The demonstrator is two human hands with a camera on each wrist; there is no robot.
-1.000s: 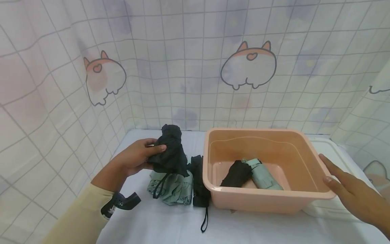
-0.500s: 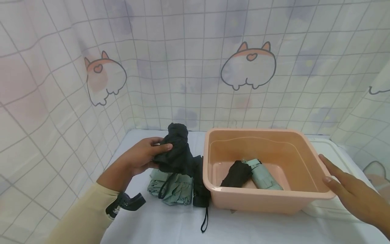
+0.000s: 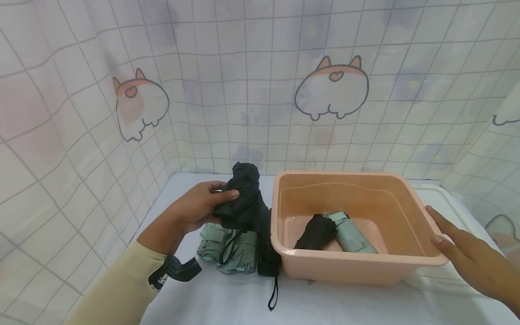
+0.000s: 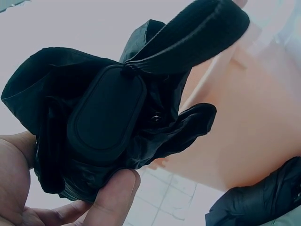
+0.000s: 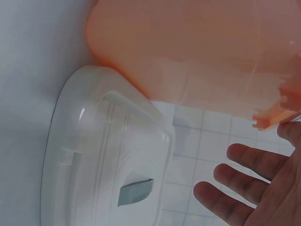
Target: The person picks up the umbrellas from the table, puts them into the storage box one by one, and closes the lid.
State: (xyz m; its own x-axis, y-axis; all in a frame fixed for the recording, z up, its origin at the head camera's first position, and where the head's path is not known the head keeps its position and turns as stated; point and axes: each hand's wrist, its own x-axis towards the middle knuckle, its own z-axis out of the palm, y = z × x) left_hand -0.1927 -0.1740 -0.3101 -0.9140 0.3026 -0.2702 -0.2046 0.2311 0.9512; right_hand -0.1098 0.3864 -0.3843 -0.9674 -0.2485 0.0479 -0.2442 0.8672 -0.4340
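My left hand (image 3: 197, 207) grips a black folding umbrella (image 3: 243, 198), loosely furled, and holds it above the other umbrellas on the table. In the left wrist view, the umbrella's oval handle end (image 4: 109, 113) and wrist strap (image 4: 207, 35) face the camera. Below it lie bunched pale green umbrella fabric (image 3: 239, 257) and another black umbrella (image 3: 268, 259), partly covered, against the peach basin (image 3: 357, 259). Inside the basin are a black umbrella (image 3: 317, 232) and a pale green one (image 3: 353, 232). My right hand (image 3: 471, 259) rests its extended fingers at the basin's right rim.
A white plastic lid or box (image 5: 113, 141) with a grey latch lies on the right, partly under the basin. White cloth (image 3: 211, 302) covers the table. Grid-patterned curtains (image 3: 260, 90) enclose the back and sides.
My left hand has moved steadily right with the black umbrella, closer to the basin, and its strap has swung along over the green fabric. The right hand and basin stay put.
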